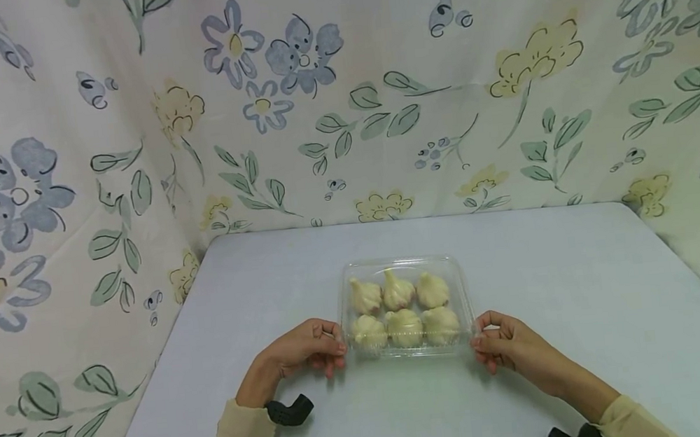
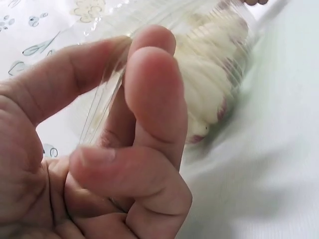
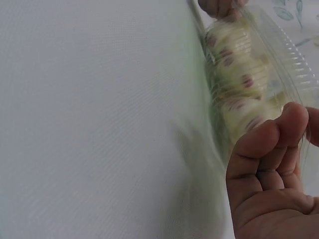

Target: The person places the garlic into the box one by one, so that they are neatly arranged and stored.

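A clear plastic clamshell box (image 1: 323,270) cannot be missed at the middle of the table; its lid (image 1: 405,264) looks closed over several pale garlic bulbs (image 1: 398,290) lying in two rows. My left hand (image 1: 306,349) pinches the box's left edge near the front corner. In the left wrist view, thin plastic (image 2: 102,107) passes between thumb and fingers. At the opposite side, my right hand (image 1: 508,344) pinches the right edge near its front corner. Through the ribbed front wall, the right wrist view shows garlic bulbs (image 3: 244,77) with purplish spots.
A white-covered table (image 1: 583,273) lies beneath the box. Floral fabric (image 1: 339,107) hangs behind it and along the left and right sides. Each wrist carries a black device, one of them the left wrist mount (image 1: 290,411).
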The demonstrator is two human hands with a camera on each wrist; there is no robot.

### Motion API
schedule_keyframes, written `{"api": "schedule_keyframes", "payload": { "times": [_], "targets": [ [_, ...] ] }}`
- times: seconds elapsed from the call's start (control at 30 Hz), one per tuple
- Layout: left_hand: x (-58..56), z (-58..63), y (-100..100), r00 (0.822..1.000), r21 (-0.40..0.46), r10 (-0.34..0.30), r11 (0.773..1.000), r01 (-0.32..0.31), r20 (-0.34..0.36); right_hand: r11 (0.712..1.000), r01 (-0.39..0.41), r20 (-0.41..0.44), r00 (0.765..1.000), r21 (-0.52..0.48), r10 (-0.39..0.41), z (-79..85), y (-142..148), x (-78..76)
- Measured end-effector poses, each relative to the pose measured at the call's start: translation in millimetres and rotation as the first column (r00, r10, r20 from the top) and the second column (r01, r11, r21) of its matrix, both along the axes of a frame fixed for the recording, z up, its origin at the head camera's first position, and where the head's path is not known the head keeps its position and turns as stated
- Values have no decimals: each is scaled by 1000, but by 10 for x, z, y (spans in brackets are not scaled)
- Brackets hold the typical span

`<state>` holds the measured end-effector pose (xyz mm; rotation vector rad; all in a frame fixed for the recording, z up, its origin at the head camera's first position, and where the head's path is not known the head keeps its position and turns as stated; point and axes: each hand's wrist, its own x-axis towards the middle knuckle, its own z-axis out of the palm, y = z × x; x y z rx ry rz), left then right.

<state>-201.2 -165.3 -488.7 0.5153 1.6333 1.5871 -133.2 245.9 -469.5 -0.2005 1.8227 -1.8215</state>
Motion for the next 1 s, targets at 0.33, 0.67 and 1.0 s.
{"api": "schedule_keyframes", "payload": {
  "times": [0.33,0.67,1.0],
  "targets": [
    [-13,-3,20,999,-25,17,1000,-16,37,1000,-1,20,1000,-14,1,-21,14,-30],
    [-46,31,-64,998,-18,-68,998,68,-14,997,40,-23,999,69,-38,-40,27,-55],
    [-34,152,-321,964,-97,-69,994,45,-255,955,246,-229,952,165,-205,-43,79,-40]
  ]
}}
